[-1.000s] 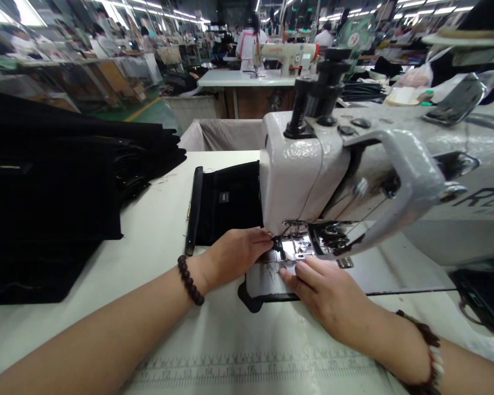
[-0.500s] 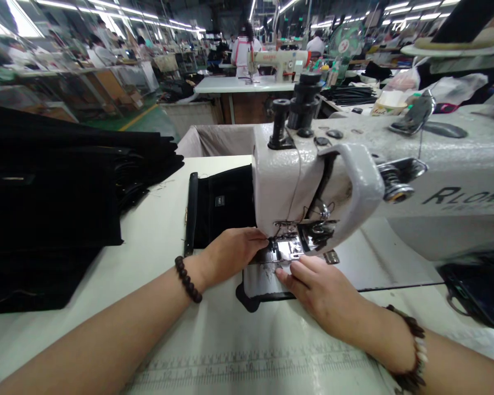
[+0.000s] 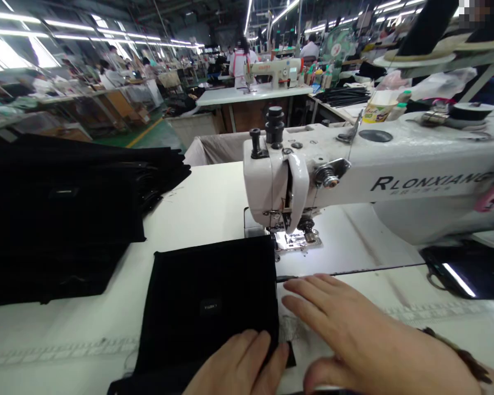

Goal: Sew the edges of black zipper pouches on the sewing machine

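A black fabric piece [image 3: 208, 299] with a small label lies flat on the white table, in front of and left of the needle of the white sewing machine [image 3: 354, 170]. My left hand [image 3: 241, 365] rests on the near edge of this fabric, fingers together and lying flat. To its right, my right hand [image 3: 354, 334] lies flat on the table with the fingers stretched out toward the machine's presser foot [image 3: 292, 238], beside the fabric's right edge. Neither hand grips anything.
A tall stack of black fabric [image 3: 66, 214] fills the table's left side. A cloth-lined bin [image 3: 218, 147] stands behind the table. Further sewing stations and people sit in the background. A dark device [image 3: 465, 271] lies at the right.
The black fabric piece has come out from behind the needle toward me and now lies in front of the machine. Both hands have drawn back from the presser foot to the near table edge.
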The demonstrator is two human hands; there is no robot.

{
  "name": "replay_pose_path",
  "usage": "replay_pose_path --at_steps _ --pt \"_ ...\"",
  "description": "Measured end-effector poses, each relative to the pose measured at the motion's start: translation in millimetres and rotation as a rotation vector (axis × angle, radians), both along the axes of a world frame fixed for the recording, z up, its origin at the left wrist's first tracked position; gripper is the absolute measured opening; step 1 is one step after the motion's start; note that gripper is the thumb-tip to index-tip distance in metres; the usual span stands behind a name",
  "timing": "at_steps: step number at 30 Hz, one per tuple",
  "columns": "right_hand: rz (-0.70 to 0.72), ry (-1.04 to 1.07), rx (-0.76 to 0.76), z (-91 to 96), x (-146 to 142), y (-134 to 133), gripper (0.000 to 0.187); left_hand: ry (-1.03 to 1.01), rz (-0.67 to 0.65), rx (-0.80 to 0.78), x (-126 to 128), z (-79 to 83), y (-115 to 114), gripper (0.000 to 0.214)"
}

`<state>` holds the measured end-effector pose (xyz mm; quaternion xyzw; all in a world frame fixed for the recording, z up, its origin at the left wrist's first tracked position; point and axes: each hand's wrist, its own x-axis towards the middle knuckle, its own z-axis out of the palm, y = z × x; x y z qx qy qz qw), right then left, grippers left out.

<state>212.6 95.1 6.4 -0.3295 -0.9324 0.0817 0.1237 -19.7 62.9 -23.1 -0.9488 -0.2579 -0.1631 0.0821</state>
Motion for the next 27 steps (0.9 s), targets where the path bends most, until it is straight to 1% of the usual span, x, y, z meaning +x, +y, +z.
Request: replay_pose_path --at_steps 1,2,4,5,7,9,11,13,14,15,18,21,23,25,27 --pt "0.019 0.014 0.032 0.0 -1 -9 0.061 -0.036 -0.016 -0.023 7 0.1 -4 0.029" --pt "0.019 0.033 0.078 -2.4 -3 -18 0.055 -0.064 -0.021 -0.064 13 2.1 -5 0.031" --pt "-0.024 0.078 0.184 -11.4 -6 -30 0.034 -0.101 -0.024 -0.160 20 9.2 -1 0.031" --pt "-0.051 0.097 0.230 -16.4 -8 -35 0.028 -0.133 -0.029 -0.174 22 12.9 1 0.030" --pt "-0.073 0.113 0.287 -23.4 -9 -39 0.029 -0.197 -0.035 -0.159 25 17.7 2 0.028" --pt "-0.060 0.133 0.333 -24.5 -8 -39 0.034 -0.223 -0.026 -0.137 28 18.1 -2 0.029" --pt "-0.035 0.181 0.378 -21.6 -6 -38 0.035 -0.174 0.039 -0.105 28 15.7 -6 0.029" --pt "-0.006 0.215 0.404 -18.7 -6 -38 0.034 -0.087 0.122 -0.062 27 12.5 -9 0.031" --pt "0.004 0.223 0.417 -18.2 -8 -39 0.033 -0.043 0.140 -0.043 26 10.9 -9 0.032" --pt "0.010 0.220 0.428 -18.5 -10 -40 0.033 -0.006 0.131 -0.030 24 9.3 -10 0.033" --pt "0.043 0.193 0.446 -23.3 -17 -45 0.037 0.030 0.032 -0.002 20 3.9 -9 0.034" --pt "0.084 0.156 0.418 -30.1 -21 -46 0.037 0.034 0.030 -0.008 18 0.7 -9 0.033" --pt "0.095 0.131 0.398 -34.0 -20 -46 0.035 0.050 0.031 -0.031 17 4.8 -8 0.031" --pt "0.104 0.109 0.382 -36.6 -18 -45 0.034 0.116 0.025 -0.080 17 16.0 -4 0.029" --pt "0.108 0.101 0.380 -37.3 -16 -44 0.035 0.182 0.052 -0.104 19 30.2 2 0.038"
